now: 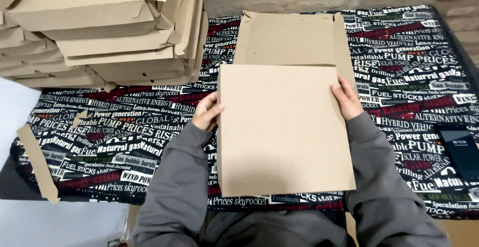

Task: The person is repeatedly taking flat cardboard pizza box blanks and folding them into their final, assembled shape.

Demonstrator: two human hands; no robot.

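We had a flat brown cardboard box blank (285, 127) in both hands, lying on the printed black tablecloth (119, 142) straight in front of us. By our reading, the step in hand was the fold: the near panel seemed to be doubled over toward us along the crease at its far edge, while the far panel with its narrow side flaps stayed flat beyond it.

Our left hand (207, 111) held the left edge of the near panel, fingers curled shut around it with the thumb lying on top. Our right hand (347, 99) gripped the right edge near the far corner, fingers closed over the card — how far they wrapped beneath it we could not tell. So the panel sat between the two hands, pinched at both sides, its near edge reaching almost to the table's front.

The next move, as we judged it, called for even pressure along the crease so the panel would sit square.

A tall stack of folded cardboard boxes (105, 32) stood at the far left. Two torn cardboard scraps (40, 162) lay near the left edge — and a dark phone (461, 149) rested at the right.
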